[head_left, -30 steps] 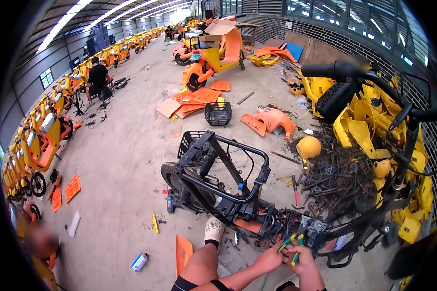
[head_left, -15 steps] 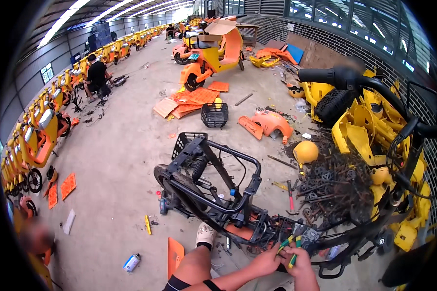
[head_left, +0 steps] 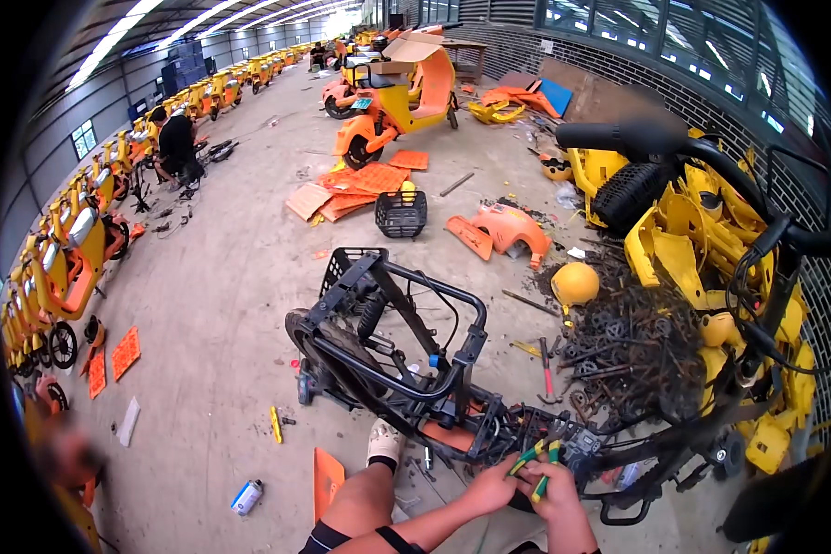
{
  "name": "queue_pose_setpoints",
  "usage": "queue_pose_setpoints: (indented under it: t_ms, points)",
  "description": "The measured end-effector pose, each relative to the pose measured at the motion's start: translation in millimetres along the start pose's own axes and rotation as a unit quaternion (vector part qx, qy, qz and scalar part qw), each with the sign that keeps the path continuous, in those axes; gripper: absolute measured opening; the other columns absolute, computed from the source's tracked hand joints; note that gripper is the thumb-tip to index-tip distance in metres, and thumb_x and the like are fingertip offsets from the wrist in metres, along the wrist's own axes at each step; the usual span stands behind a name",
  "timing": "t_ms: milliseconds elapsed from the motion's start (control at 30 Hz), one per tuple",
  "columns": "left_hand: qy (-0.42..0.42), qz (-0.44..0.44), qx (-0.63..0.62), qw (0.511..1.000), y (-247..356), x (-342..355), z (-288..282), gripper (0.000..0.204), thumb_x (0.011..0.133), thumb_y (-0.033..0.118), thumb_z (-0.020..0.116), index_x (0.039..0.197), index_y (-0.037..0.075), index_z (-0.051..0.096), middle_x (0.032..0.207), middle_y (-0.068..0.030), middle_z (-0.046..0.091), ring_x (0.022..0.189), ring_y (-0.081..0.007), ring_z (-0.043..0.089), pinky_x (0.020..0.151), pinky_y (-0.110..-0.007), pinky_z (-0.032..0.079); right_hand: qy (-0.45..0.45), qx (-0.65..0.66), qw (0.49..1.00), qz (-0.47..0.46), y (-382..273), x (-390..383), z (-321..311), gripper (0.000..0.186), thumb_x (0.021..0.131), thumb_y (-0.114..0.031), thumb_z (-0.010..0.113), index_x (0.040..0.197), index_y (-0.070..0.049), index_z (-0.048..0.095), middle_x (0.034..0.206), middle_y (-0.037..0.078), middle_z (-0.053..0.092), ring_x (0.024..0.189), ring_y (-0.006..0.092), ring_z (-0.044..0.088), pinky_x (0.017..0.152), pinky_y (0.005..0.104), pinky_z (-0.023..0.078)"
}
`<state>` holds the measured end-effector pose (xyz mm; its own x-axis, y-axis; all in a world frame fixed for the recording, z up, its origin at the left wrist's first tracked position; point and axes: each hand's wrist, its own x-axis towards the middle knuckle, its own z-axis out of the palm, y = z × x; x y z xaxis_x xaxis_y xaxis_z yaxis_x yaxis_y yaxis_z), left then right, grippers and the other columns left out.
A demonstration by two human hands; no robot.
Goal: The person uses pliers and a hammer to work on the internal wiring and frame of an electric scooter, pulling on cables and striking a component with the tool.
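Both my hands are at a pair of pliers (head_left: 553,452) with green and yellow handles. My left hand (head_left: 492,487) closes on the left handle, and my right hand (head_left: 561,500) wraps the other one. The jaws point away from me, into dark wiring and parts (head_left: 533,427) low on a stripped black scooter frame (head_left: 406,392). What the jaws touch is too small to make out. The frame lies across the floor before me, its rear wheel (head_left: 309,346) to the left and its handlebar (head_left: 619,138) rising at the right.
A heap of dark metal parts (head_left: 632,355) and yellow body panels (head_left: 679,258) lie to the right, near a hammer (head_left: 547,374). Left are a spray can (head_left: 247,498) and a yellow tool (head_left: 276,425). Ahead stand a basket (head_left: 401,217) and scooter (head_left: 392,111); another person (head_left: 177,143) crouches far left.
The whole view has shifted slightly. My hands stay on the pliers at the same part of the frame, with the handles at a slightly different angle.
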<state>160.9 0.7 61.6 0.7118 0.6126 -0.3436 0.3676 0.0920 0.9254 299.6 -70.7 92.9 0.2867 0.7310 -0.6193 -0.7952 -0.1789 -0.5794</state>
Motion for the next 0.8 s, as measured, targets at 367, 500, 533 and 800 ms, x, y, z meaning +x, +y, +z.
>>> queue_pose_setpoints:
  t_ms: [367, 500, 533, 800]
  points:
    - [0.006, 0.003, -0.058, 0.998, -9, -22, -5, 0.057, 0.089, 0.008, 0.044, 0.145, 0.004, 0.041, 0.132, -0.0228, 0.058, 0.122, -0.0321, 0.056, 0.102, -0.035, 0.042, 0.015, -0.025, 0.999, 0.013, 20, -7, 7, 0.024, 0.079, 0.001, 0.056, 0.102, -0.003, 0.054, 0.093, 0.010, 0.063, 0.087, 0.0263, 0.065, 0.084, 0.0478, 0.054]
    - [0.021, 0.024, -0.044, 0.999, -14, -24, -1, 0.062, 0.088, 0.014, 0.045, 0.150, 0.008, 0.036, 0.132, -0.0263, 0.056, 0.124, -0.0352, 0.055, 0.102, -0.037, 0.042, 0.026, -0.029, 0.999, 0.014, 22, -9, 6, 0.023, 0.079, 0.002, 0.057, 0.101, -0.004, 0.056, 0.092, 0.009, 0.064, 0.084, 0.0240, 0.064, 0.082, 0.0446, 0.054]
    - [0.022, 0.023, -0.044, 0.999, -15, -25, 1, 0.061, 0.089, 0.012, 0.046, 0.149, 0.009, 0.037, 0.134, -0.0239, 0.056, 0.125, -0.0338, 0.054, 0.103, -0.036, 0.042, 0.019, -0.029, 0.999, 0.011, 22, -10, 6, 0.023, 0.079, 0.002, 0.057, 0.101, -0.004, 0.056, 0.092, 0.008, 0.064, 0.084, 0.0237, 0.064, 0.082, 0.0443, 0.054]
    - [-0.008, -0.043, 0.005, 0.999, -8, -34, 3, 0.059, 0.092, 0.019, 0.049, 0.150, 0.011, 0.035, 0.117, -0.0244, 0.064, 0.103, -0.0339, 0.066, 0.089, -0.039, 0.049, 0.037, -0.043, 0.998, 0.010, 21, -21, 8, 0.021, 0.078, 0.002, 0.057, 0.098, -0.003, 0.054, 0.085, 0.006, 0.061, 0.083, 0.0243, 0.065, 0.078, 0.0403, 0.055]
